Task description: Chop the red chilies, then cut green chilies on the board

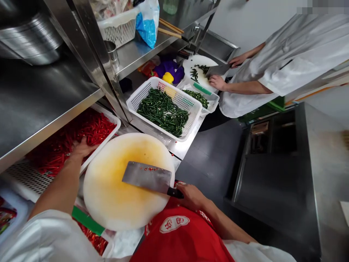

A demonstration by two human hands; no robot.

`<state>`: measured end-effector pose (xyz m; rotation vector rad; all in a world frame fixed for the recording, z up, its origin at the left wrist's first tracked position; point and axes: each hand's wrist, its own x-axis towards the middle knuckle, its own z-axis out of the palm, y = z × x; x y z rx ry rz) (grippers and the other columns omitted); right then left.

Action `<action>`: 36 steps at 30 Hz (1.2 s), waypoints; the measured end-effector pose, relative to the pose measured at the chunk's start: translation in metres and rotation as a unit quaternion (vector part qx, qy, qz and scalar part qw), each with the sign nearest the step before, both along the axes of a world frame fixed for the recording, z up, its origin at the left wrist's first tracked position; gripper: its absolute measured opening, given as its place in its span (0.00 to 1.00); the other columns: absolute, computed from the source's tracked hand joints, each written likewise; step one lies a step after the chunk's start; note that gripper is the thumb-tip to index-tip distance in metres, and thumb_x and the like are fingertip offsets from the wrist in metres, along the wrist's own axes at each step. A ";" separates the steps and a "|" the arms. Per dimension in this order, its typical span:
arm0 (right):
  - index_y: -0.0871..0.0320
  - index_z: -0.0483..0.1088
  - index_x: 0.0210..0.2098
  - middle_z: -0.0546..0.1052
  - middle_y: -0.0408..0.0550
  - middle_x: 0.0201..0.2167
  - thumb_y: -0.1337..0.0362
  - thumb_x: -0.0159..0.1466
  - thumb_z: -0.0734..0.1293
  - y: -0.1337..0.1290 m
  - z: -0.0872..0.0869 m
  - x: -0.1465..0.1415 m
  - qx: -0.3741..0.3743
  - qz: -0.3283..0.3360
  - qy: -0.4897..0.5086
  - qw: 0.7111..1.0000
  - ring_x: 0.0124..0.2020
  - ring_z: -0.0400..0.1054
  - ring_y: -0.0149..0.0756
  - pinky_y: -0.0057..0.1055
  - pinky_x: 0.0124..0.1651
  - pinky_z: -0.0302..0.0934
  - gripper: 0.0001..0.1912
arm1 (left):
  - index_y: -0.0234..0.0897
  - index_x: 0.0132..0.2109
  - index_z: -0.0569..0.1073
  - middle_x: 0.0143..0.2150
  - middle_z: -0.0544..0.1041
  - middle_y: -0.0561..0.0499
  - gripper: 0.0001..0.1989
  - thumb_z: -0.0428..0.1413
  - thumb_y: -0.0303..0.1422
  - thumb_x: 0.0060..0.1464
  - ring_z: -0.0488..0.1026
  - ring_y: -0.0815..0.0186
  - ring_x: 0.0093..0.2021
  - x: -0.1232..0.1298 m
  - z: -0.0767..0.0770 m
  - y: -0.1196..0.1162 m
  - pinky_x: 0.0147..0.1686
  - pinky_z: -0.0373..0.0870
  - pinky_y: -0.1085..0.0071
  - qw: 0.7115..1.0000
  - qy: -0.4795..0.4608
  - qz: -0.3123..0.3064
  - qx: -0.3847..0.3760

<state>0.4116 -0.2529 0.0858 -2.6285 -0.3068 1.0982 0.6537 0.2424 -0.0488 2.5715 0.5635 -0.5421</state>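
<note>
The big round white board (106,185) had its left edge close by the rim of the basket (117,125) of red chilies (102,127). Its far edge was near another basket (152,122), which held thin green pods (163,111). A steel shelf (68,94) hung over part of the chilies, but there was room to reach in beside it. The cleaver (147,175) lay flat on the board. Its blade was well apart from the left edge, and its black handle poked past the right edge.

The left arm stretched forward, and the left hand (81,148) was down at the chilies. Its fingers were hard to see, so I can't tell if it had hold of any. The right arm was bent, with the right hand (191,195) at the handle's end. I can't tell if its fingers were curled around it.
</note>
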 end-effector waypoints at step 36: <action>0.59 0.68 0.50 0.77 0.54 0.44 0.61 0.65 0.60 0.031 -0.042 0.065 0.070 0.008 0.016 0.997 0.42 0.72 0.43 0.32 0.42 0.60 0.16 | 0.37 0.53 0.74 0.48 0.78 0.39 0.22 0.51 0.43 0.56 0.74 0.49 0.49 -0.180 0.081 -0.004 0.51 0.67 0.58 0.970 0.169 -0.076 0.157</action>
